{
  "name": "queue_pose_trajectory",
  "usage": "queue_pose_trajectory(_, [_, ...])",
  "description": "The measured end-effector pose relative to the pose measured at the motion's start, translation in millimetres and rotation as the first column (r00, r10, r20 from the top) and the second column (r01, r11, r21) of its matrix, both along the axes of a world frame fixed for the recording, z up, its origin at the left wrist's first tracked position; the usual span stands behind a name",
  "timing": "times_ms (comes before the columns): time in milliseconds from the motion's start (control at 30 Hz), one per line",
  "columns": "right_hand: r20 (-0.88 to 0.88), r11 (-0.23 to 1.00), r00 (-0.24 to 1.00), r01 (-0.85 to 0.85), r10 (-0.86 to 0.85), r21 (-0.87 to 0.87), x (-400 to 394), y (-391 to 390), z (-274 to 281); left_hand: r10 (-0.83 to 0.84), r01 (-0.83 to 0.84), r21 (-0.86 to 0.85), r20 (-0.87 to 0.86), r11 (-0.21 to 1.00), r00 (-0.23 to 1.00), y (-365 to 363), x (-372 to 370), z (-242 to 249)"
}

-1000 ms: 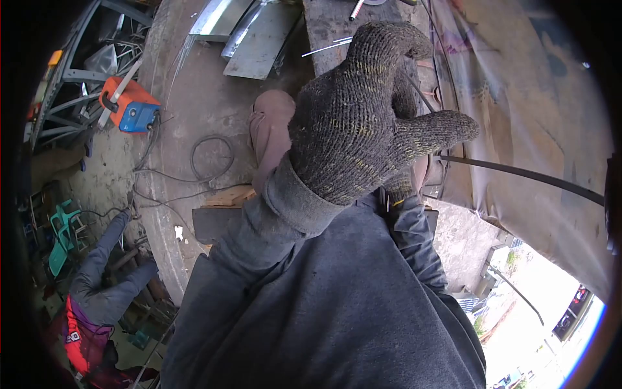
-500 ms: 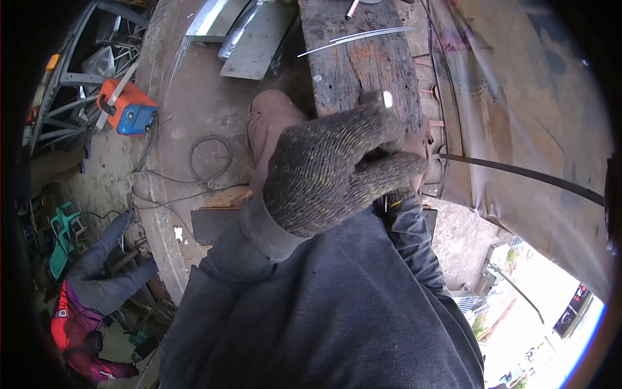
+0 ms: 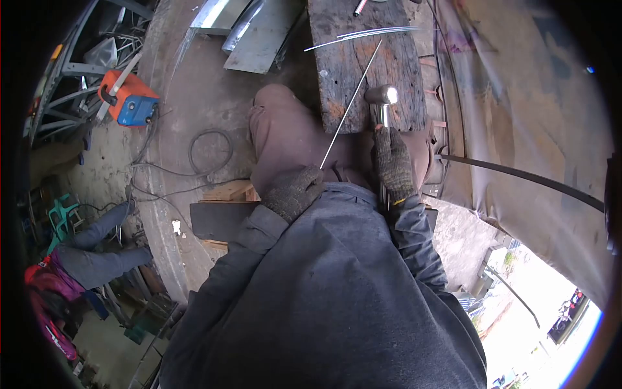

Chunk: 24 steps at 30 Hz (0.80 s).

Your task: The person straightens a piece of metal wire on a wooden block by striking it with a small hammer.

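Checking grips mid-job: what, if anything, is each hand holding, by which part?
The left hand holds a thin rod by its near end; the right hand holds a hammer by its handle, close to the head.

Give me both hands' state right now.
Left hand: closed, holding a thin rod.
Right hand: closed, holding a hammer.

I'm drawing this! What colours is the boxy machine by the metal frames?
The machine is orange and blue, clearest in the head view.
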State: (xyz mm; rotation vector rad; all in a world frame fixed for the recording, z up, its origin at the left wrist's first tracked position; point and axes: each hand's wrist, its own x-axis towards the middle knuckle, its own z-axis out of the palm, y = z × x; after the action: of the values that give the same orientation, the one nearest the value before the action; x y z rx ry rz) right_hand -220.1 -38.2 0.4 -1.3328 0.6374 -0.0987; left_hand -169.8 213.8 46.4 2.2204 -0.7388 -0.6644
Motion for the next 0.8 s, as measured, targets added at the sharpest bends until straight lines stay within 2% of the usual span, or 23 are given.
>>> queue_pose_trajectory(33, [0.005,1.0,1.0,-0.001,0.001,-0.001,6,2,17,-0.007,0.007,0.0,-0.037,1.0,0.999,0,1,-2])
queue_pose_trajectory(100, [-0.395,0.925,0.913,-0.235,0.104,-0.298,19,9,65,-0.005,0.005,0.008,-0.029,1.0,1.0,0,2,-1])
queue_pose_trajectory(133, [-0.393,0.925,0.914,-0.234,0.104,-0.299,16,7,57,-0.002,0.002,0.016,-0.025,1.0,1.0,-1,2,0])
queue_pose_trajectory(167, [-0.122,0.664,0.974,-0.219,0.189,-0.715,13,3,44,-0.002,0.003,0.015,-0.023,1.0,1.0,0,2,-1])
queue_pose_trajectory(200, [0.091,0.284,0.922,-0.021,0.377,-0.959,9,-2,32,-0.003,0.004,0.006,-0.017,1.0,1.0,0,2,-5])
queue_pose_trajectory(233, [0.091,0.281,0.92,-0.021,0.381,-0.959,10,-1,35,-0.001,0.001,-0.003,-0.012,1.0,1.0,-1,1,-9])
queue_pose_trajectory(300, [0.168,0.468,0.945,0.019,0.281,-0.884,9,7,40,0.019,-0.017,-0.06,0.021,0.998,1.0,0,-2,-21])
queue_pose_trajectory(333, [0.167,0.469,0.945,0.016,0.282,-0.883,10,14,49,0.029,-0.022,-0.116,0.057,0.993,0.998,1,-2,-24])
queue_pose_trajectory(367, [0.1,0.553,0.969,-0.043,0.225,-0.832,13,20,62,0.028,-0.021,-0.116,0.059,0.993,0.998,0,0,-21])
queue_pose_trajectory(400, [0.026,0.633,0.985,-0.091,0.173,-0.769,16,24,68,0.003,-0.004,-0.046,-0.019,0.999,1.0,-1,4,-16])
queue_pose_trajectory(433, [0.03,0.632,0.984,-0.088,0.174,-0.77,18,25,63,-0.016,0.018,0.023,-0.098,1.0,0.995,-1,7,-11])
queue_pose_trajectory(500, [-0.15,0.844,0.982,-0.172,0.11,-0.508,21,27,46,0.0,0.004,0.022,-0.14,1.0,0.99,-2,10,-4])
queue_pose_trajectory(533, [-0.276,0.891,0.942,-0.285,0.192,-0.352,23,19,53,0.014,-0.009,0.024,-0.189,1.0,0.982,-1,9,-2])
queue_pose_trajectory(567, [-0.277,0.892,0.941,-0.287,0.194,-0.35,20,17,44,0.015,-0.011,0.026,-0.191,1.0,0.982,1,8,-4])
queue_pose_trajectory(600, [-0.093,0.699,0.963,-0.247,0.251,-0.67,16,15,28,0.011,-0.01,0.002,-0.171,1.0,0.985,1,8,-8])
queue_pose_trajectory(633, [0.062,0.432,0.93,-0.109,0.362,-0.895,17,17,29,0.007,-0.01,-0.023,-0.152,1.0,0.988,0,9,-10])
queue_pose_trajectory(767, [0.064,0.504,0.921,-0.151,0.385,-0.851,11,14,39,0.054,-0.062,-0.039,-0.198,0.997,0.979,-1,8,-8])
queue_pose_trajectory(800, [-0.073,0.578,0.945,-0.254,0.318,-0.775,8,13,29,0.047,-0.054,-0.033,-0.194,0.998,0.98,-2,8,-5])
